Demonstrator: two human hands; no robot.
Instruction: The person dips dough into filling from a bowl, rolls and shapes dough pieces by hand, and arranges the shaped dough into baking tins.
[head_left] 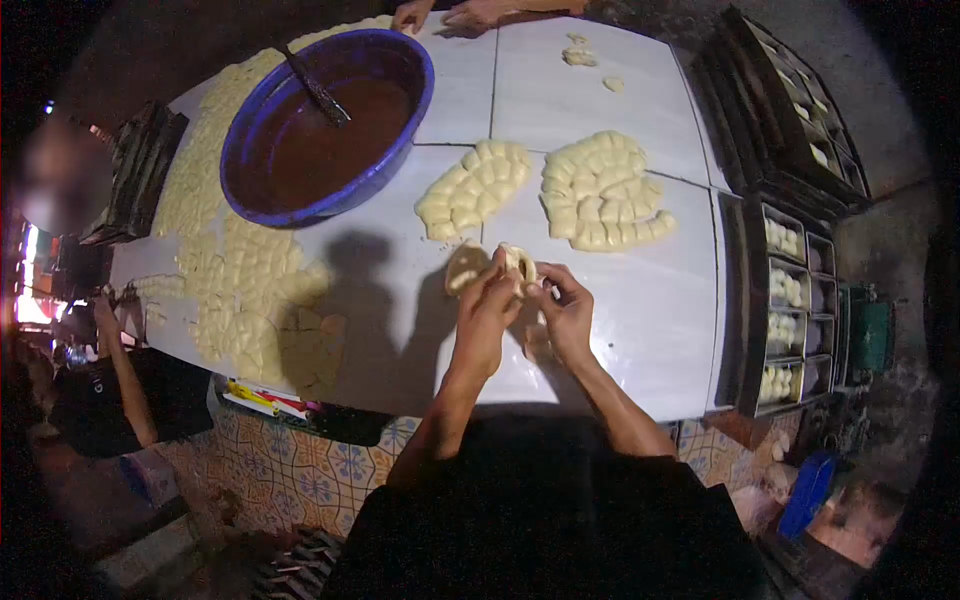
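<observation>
Above the white table point(640, 340), my left hand point(485, 310) and my right hand point(568, 310) hold one small piece of pale dough point(518, 262) between their fingertips. The piece looks open, with a dark spot inside. Just beyond my hands lie two clusters of dough pieces, one at the centre point(475, 188) and a larger one to its right point(603, 195). A blue basin point(300, 215) of brown filling point(335, 140) stands at the upper left, with a dark utensil point(318, 92) in it.
Many dough pieces point(245, 290) cover the table's left part. Metal trays point(785, 310) holding dough stand along the right edge, beside stacked trays point(790, 110). A co-worker's hands point(450, 14) rest at the far edge; another person's arm point(125, 370) is at the left.
</observation>
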